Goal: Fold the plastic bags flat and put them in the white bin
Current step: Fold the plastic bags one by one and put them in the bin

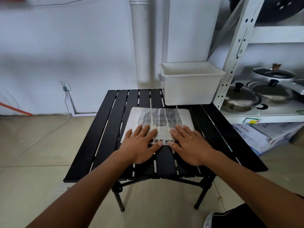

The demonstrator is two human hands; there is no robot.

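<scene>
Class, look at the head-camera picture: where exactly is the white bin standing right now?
The white bin stands on the far right corner of the black slatted table, beyond the plastic bag and beside the white shelving unit.

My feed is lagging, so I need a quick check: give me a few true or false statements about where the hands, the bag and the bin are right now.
1. Both hands, left hand and right hand, lie flat on the plastic bag. True.
2. The bag is already inside the white bin. False: it lies spread on the black slatted table.
3. The bin stands at the table's far right corner. True.
4. The right hand is lifting the bag by a handle. False: it presses palm down, fingers open.
5. The bin sits on the floor. False: it rests on the table.
</scene>
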